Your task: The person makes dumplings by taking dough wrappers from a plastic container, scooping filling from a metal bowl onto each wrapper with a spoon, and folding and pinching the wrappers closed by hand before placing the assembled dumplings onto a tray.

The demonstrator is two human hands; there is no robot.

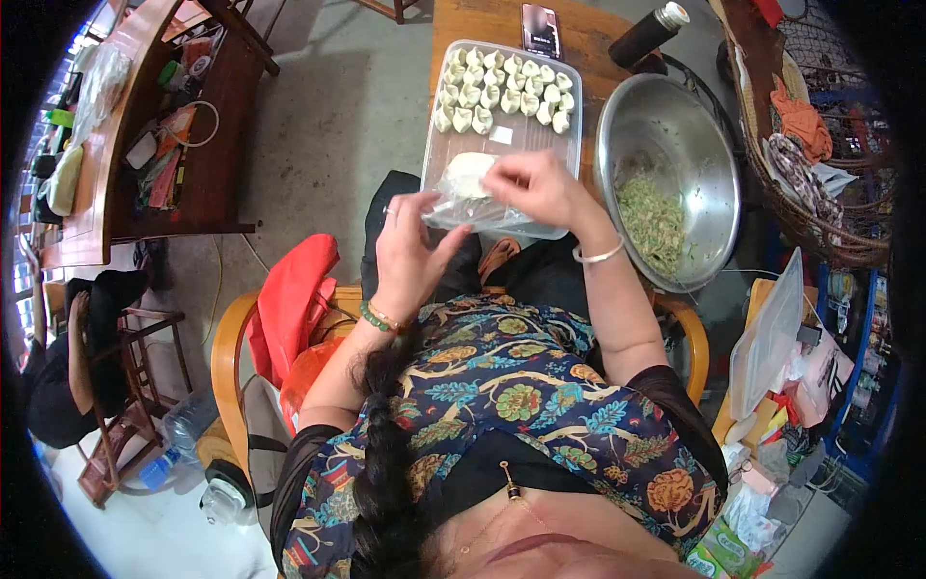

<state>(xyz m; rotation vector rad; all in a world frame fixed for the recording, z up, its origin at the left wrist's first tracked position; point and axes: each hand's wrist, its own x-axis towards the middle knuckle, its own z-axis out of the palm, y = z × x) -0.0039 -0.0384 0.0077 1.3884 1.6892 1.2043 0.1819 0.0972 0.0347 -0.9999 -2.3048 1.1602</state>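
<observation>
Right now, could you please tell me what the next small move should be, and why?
Perhaps the right hand should draw one piece from the flat white dough by the crinkled clear plastic bag: its fingertips are at the dough's edge, the left hand is beside the bag, and chopped green filling lies in the round steel bowl.

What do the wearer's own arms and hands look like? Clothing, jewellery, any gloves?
Both hands bare, no gloves. Left hand: thin ring on a finger, green beaded bracelet at the wrist with a slim orange-toned band beside it. Right hand: one pale, smooth bangle. Dark sleeves end near the elbows, forearms uncovered.
</observation>
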